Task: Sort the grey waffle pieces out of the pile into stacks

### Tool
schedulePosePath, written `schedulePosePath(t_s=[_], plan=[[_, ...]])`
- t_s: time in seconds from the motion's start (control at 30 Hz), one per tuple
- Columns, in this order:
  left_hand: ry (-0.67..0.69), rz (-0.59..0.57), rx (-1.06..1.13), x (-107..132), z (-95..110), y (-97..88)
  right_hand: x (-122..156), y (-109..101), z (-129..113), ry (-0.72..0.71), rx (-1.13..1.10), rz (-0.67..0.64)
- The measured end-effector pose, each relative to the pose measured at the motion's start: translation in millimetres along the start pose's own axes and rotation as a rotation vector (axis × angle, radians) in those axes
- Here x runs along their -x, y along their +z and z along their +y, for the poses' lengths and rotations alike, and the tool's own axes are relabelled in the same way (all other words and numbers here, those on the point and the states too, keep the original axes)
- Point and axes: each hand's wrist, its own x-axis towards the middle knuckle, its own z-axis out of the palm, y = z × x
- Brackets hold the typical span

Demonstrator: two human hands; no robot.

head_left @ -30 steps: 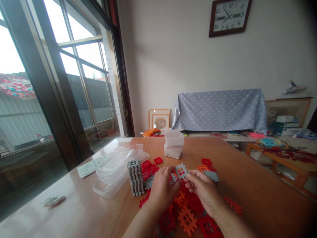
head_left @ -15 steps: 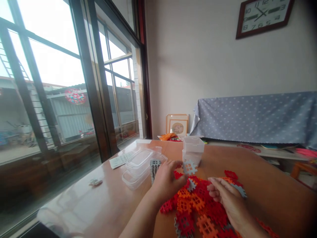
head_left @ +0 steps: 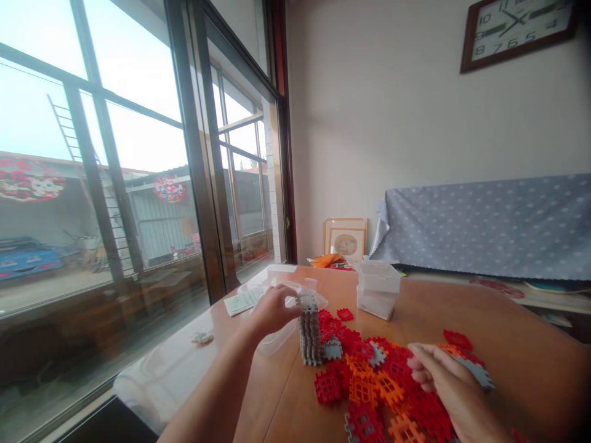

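Observation:
My left hand (head_left: 276, 311) is at the top of a tall stack of grey interlocking plastic tiles (head_left: 310, 338). Its thumb and fingers pinch a grey tile (head_left: 305, 299) lying on the stack's top. Right of the stack spreads a loose pile of red and orange window-patterned tiles (head_left: 362, 389), with a few grey ones among them, such as a grey tile (head_left: 332, 348) beside the stack. Over the pile's right side is my right hand (head_left: 446, 376), its fingers curled in and no tile visible in them.
Two stacked clear plastic boxes (head_left: 378, 289) stand behind the pile. Clear lids or trays (head_left: 277, 337) lie behind my left hand, near a printed sheet (head_left: 242, 302). A small wrapped item (head_left: 202, 338) sits to the left on the wooden table (head_left: 517, 363). Glass windows border the left side.
My left hand has moved left from above the pile to the stack, carrying a grey tile onto its top. The right hand stays over the pile. The view has shifted left.

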Motion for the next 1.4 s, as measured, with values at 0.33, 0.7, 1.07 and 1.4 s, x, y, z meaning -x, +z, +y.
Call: schedulePosePath(t_s=[0.33,0.7,1.07,1.4], plan=[[0.022,-0.025,-0.026,2.2,-4.4,14.4,1.7,3.6,-4.6,-0.006,0.028,0.042],[0.009,-0.025,-0.019,3.1,-6.5,15.6,-6.4,-0.8,6.9,-0.003,0.003,0.026],[0.052,0.195,0.217,11.1,63.1,39.3,0.6,7.1,-7.9,-0.017,-0.037,0.111],[0.134,-0.277,0.179,6.4,123.9,133.0,3.0,10.4,-15.5,-0.047,0.004,0.127]])
